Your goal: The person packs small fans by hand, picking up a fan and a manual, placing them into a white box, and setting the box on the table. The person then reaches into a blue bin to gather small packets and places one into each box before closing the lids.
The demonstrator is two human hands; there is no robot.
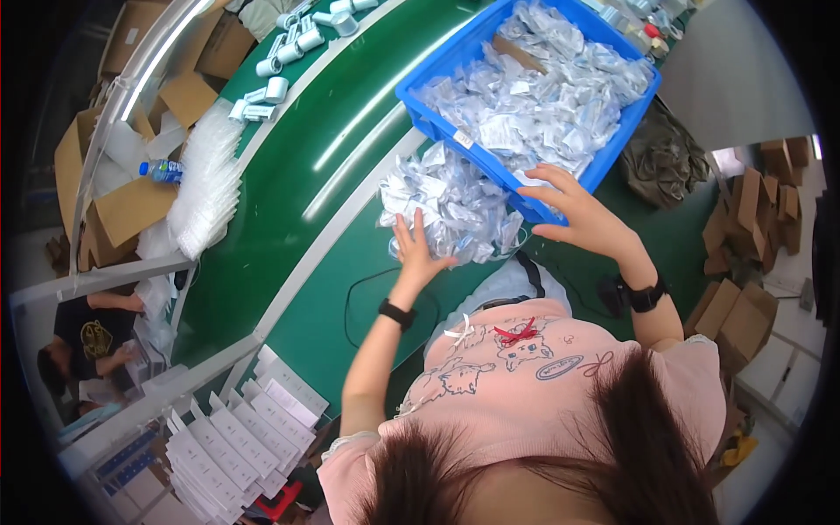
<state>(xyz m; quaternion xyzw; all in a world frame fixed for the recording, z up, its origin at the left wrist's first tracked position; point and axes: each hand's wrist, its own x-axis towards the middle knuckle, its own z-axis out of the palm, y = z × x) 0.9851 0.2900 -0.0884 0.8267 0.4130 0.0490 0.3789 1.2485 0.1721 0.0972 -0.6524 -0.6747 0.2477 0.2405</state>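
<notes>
A heap of small clear plastic bags [455, 197] with pale contents lies on the green worktop, against the near side of a blue plastic crate [420, 114]. My left hand [420, 254] rests at the heap's left edge, fingers spread, gripping nothing that I can see. Over the crate's near right corner hovers my right hand [573, 210], its fingers apart and curved, with nothing in them. More of the same bags [534, 87] fill the crate, along with a strip of brown cardboard [518, 52]. What the bags contain is too small to make out.
A green conveyor belt [289, 192] curves past on the left, with white cylindrical devices [289, 51] beyond it. Stacked clear sleeves [207, 179], a blue-capped bottle [161, 171] and open cartons [131, 210] stand farther left. White boxes [236, 442] sit lower left; another person [96, 337] works there.
</notes>
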